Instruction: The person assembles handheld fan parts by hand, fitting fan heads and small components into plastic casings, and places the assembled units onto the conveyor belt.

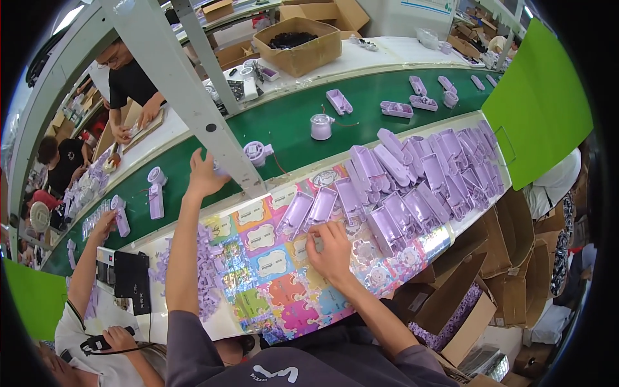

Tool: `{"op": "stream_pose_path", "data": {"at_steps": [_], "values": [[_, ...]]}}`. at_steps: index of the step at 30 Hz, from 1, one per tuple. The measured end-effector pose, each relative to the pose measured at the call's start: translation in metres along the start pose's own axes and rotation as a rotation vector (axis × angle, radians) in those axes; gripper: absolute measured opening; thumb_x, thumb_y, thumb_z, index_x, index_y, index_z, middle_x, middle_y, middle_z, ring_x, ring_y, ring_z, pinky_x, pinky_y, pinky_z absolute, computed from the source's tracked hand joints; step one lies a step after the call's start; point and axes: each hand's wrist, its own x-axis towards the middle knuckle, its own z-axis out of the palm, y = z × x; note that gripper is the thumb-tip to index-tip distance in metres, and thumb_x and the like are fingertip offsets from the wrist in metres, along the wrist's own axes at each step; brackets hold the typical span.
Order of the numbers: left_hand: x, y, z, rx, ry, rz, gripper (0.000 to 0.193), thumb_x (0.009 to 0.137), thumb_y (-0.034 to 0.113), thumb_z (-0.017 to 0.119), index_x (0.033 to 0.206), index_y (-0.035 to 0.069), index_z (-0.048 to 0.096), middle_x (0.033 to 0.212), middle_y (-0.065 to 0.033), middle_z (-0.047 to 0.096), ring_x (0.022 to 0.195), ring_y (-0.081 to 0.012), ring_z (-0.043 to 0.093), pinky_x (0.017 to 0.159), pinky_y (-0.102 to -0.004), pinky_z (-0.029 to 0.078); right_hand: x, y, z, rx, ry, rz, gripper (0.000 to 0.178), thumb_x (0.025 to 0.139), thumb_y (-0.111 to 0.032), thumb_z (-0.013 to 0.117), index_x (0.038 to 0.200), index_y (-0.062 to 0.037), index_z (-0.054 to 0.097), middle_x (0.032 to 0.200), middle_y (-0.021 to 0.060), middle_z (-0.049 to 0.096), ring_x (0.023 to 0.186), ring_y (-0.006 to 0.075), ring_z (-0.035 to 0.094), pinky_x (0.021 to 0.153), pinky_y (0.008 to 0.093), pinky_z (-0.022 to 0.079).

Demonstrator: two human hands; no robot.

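My left hand [205, 175] reaches over the green conveyor belt [284, 126], its fingers apart. Just beside it, a lilac part [220, 169] is partly covered by the hand and the grey post. My right hand [330, 251] is low over the colourful sheet of printed cards [271, 263], thumb and fingers curled together. Its fingertips are at the near end of a lilac shell [323, 204]; anything pinched in them is hidden. Another open lilac shell [297, 209] lies to the left. A round-headed lilac housing with a wire [257, 152] sits on the belt past the post.
Many lilac shells [435, 168] are heaped on the right, small lilac pieces [205, 277] on the left. The grey post [200, 109] stands between me and the belt. A lilac cup-shaped part [320, 127] rides the belt. A co-worker's hand [103, 226] holds a lilac housing [120, 216].
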Motion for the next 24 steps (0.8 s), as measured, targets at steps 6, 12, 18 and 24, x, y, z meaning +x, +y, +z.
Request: {"op": "stream_pose_path", "data": {"at_steps": [6, 12, 18, 24], "values": [[0.033, 0.044, 0.032, 0.177, -0.148, 0.214, 0.093, 0.077, 0.059, 0.079, 0.154, 0.022, 0.045, 0.142, -0.0145, 0.058, 0.125, -0.0379, 0.057, 0.100, -0.0604, 0.046, -0.004, 0.007, 0.000, 0.017, 0.005, 0.067, 0.014, 0.082, -0.003, 0.071, 0.095, -0.0044, 0.067, 0.093, 0.0113, 0.062, 0.086, 0.0310, 0.065, 0.073, 0.0403, 0.053], [0.029, 0.061, 0.039, 0.091, -0.046, 0.256, 0.083, 0.081, 0.058, 0.076, 0.148, 0.016, 0.051, 0.120, -0.0160, 0.070, 0.109, -0.0344, 0.068, 0.087, -0.0421, 0.055, -0.001, 0.005, -0.003, 0.009, -0.040, 0.088, 0.016, 0.083, -0.005, 0.070, 0.098, -0.0054, 0.065, 0.097, 0.0115, 0.060, 0.090, 0.0319, 0.064, 0.073, 0.0426, 0.053], [0.013, 0.041, 0.006, 0.065, -0.217, 0.082, 0.069, 0.081, 0.053, 0.077, 0.138, 0.019, 0.058, 0.123, -0.0189, 0.065, 0.110, -0.0379, 0.066, 0.087, -0.0445, 0.054, -0.002, 0.000, 0.002, 0.060, -0.041, 0.094, 0.015, 0.083, -0.004, 0.069, 0.098, -0.0049, 0.065, 0.097, 0.0114, 0.061, 0.090, 0.0323, 0.064, 0.074, 0.0432, 0.053], [-0.051, 0.055, -0.085, 0.188, -0.164, -0.025, 0.077, 0.077, 0.051, 0.081, 0.138, 0.015, 0.052, 0.115, -0.0160, 0.061, 0.095, -0.0391, 0.070, 0.075, -0.0490, 0.056, -0.004, 0.010, -0.003, 0.025, 0.004, 0.035, 0.016, 0.083, -0.004, 0.069, 0.098, -0.0046, 0.067, 0.096, 0.0111, 0.062, 0.092, 0.0320, 0.063, 0.076, 0.0417, 0.052]]}}
